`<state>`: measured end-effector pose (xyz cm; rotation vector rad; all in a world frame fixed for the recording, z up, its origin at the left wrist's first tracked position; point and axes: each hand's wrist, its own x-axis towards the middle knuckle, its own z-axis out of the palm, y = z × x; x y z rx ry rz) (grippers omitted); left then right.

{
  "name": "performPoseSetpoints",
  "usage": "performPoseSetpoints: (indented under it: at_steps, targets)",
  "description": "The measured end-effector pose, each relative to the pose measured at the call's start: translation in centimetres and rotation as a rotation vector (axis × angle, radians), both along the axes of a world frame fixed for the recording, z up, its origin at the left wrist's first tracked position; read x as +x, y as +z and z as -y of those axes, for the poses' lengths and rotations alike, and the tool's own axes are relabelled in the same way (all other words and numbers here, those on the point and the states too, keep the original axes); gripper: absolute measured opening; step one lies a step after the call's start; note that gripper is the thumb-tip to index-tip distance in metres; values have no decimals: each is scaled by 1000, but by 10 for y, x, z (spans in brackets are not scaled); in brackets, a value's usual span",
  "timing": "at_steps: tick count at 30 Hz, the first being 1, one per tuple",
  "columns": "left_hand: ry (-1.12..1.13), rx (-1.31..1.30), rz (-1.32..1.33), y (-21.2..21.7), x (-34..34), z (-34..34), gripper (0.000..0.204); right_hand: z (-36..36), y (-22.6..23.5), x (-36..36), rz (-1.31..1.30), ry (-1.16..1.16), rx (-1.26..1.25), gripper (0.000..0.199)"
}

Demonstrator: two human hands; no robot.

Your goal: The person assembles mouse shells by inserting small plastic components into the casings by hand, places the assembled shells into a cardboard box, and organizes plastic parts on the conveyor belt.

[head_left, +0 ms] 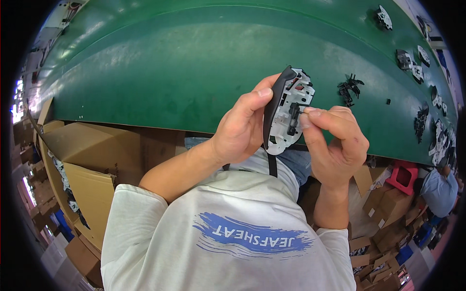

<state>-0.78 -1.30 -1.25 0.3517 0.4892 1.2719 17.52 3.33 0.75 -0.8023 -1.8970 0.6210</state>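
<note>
My left hand [240, 128] grips a mouse shell [286, 109], black outside and white inside, held upright with its open inner side facing right. My right hand [335, 140] pinches a small black part [295, 112] with thumb and forefinger and presses it against the shell's inner frame. Both hands hover over the near edge of a green conveyor belt [184, 68]. A black cable or strap [272, 165] hangs below the shell.
A small pile of black plastic parts [349, 88] lies on the belt to the right. More mouse shells [412, 63] line the belt's right side. Open cardboard boxes [82, 160] stand at my left, more boxes [383, 208] at my right, and another person [439, 189] sits far right.
</note>
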Motion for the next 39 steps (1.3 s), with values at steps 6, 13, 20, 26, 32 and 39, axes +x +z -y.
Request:
performPoseSetpoints:
  at_steps: [6, 13, 20, 26, 32, 39]
  targets:
    - [-38, -52, -96, 12, 5, 1, 64, -5, -2, 2, 91, -32, 170, 30]
    - [-126, -88, -92, 18, 3, 6, 58, -1, 0, -1, 204, -72, 317, 31]
    - [-133, -94, 189, 12, 5, 11, 54, 7, -4, -1, 136, -95, 269, 30]
    - [-109, -132, -117, 22, 8, 12, 55, 8, 1, 4, 256, -36, 220, 29]
    - [-85, -82, -29, 10, 11, 17, 56, 9, 3, 8, 252, 22, 137, 27]
    - [-130, 2, -269, 8, 9, 16, 64, 18, 8, 6, 299, -49, 169, 23]
